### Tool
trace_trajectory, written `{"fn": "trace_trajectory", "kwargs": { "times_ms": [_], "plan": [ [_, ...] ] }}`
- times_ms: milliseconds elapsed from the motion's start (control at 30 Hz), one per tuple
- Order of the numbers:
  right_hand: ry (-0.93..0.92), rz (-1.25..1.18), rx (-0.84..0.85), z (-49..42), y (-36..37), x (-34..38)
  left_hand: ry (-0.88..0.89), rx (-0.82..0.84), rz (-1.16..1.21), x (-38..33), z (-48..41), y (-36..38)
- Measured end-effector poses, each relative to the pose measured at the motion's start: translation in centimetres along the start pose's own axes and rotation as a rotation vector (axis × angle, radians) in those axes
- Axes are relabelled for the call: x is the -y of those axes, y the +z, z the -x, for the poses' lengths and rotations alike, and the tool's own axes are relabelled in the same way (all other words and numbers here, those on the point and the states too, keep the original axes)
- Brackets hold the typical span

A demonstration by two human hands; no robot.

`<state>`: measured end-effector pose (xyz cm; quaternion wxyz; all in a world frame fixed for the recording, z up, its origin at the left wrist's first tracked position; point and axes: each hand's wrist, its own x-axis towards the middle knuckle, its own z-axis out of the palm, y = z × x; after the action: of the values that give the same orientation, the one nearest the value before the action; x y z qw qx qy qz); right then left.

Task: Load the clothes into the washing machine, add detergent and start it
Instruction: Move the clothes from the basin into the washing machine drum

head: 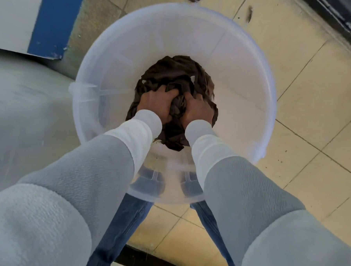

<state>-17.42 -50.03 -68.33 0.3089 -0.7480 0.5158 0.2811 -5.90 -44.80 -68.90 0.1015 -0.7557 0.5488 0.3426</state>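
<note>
Left hand (156, 103), right hand (199, 109) gripping dark clothes (177, 72), inside white bucket (244, 79)

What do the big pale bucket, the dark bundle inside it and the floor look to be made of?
The bucket looks like translucent whitish plastic, smooth and slightly glossy; the jeans show through its near wall. The dark bundle is soft, matte brown-black fabric, crumpling where the left hand and right hand grip it. The floor is beige tiles, probably ceramic, with dark grout lines.

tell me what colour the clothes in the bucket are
Dark brown clothes, bunched in the translucent white bucket; head view shows it best.
</note>
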Motion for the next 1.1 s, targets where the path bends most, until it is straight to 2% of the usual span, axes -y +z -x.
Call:
{"fn": "trace_trajectory", "kwargs": {
  "times_ms": [200,333,533,700,800,933,1100],
  "plan": [
    [-0.072,0.039,0.037,9.1,-4.9,1.9,-0.045,-0.010,0.036,-1.5,8.7,-5.3],
    [-0.074,0.042,0.001,14.9,-8.3,3.5,-0.069,0.057,0.013,-2.7,14.2,-10.6],
    [-0.116,0.034,-0.021,19.5,-12.1,4.2,-0.079,0.037,-0.008,-4.0,18.2,-14.9],
    [-0.095,0.082,0.020,15.0,-10.5,3.3,-0.136,-0.026,0.023,-3.2,13.6,-11.5],
    [-0.083,0.066,0.002,10.1,-7.8,2.4,-0.098,0.002,-0.097,-1.7,8.7,-8.4],
    [0.055,0.150,-0.055,4.7,-3.7,1.1,-0.022,-0.011,-0.274,0.8,3.6,-4.8],
    [0.112,0.085,-0.019,0.2,0.0,0.2,0.055,0.049,-0.238,2.0,0.2,-0.9]
  ]
}}
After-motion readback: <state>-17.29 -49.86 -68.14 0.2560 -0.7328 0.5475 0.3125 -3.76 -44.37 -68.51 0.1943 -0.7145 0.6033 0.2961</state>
